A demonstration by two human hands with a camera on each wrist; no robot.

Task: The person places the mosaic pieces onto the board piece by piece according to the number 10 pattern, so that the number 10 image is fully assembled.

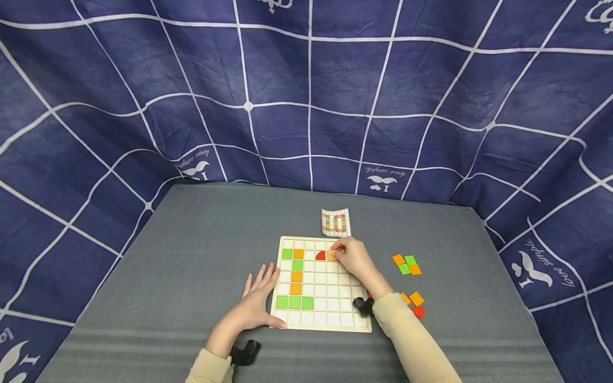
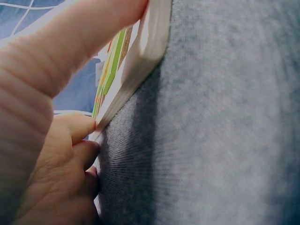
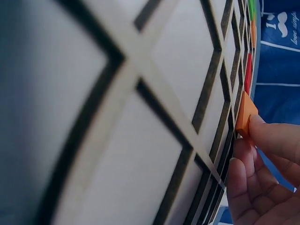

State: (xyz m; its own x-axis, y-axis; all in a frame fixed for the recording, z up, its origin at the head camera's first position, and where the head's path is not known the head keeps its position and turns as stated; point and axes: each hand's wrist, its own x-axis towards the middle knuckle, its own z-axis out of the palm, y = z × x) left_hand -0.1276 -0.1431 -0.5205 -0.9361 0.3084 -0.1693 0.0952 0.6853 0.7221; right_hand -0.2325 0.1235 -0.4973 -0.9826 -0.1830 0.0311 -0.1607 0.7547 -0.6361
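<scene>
A wooden grid board [image 1: 333, 305] with white cells lies on the table, holding green and orange square tiles in its left columns. My right hand [image 1: 354, 257] pinches an orange square tile [image 3: 245, 115] between thumb and fingertips. That tile is tilted over a cell in the board's upper right part, just right of a red rounded tile [image 1: 320, 256]. Along the board's left edge lies my left hand [image 1: 254, 308], fingers spread and extended. Its thumb [image 2: 70, 42] touches the lower left corner in the left wrist view, and the fingertips meet the side.
Behind the board sits a small printed pattern card [image 1: 336, 222]. Loose green and orange tiles [image 1: 405, 268] form a cluster to the right. Nearer, more orange tiles [image 1: 416, 298] and a red tile [image 1: 419, 312] lie partly behind my right sleeve. A blue curtain [image 1: 345, 69] surrounds the grey table [image 1: 206, 229].
</scene>
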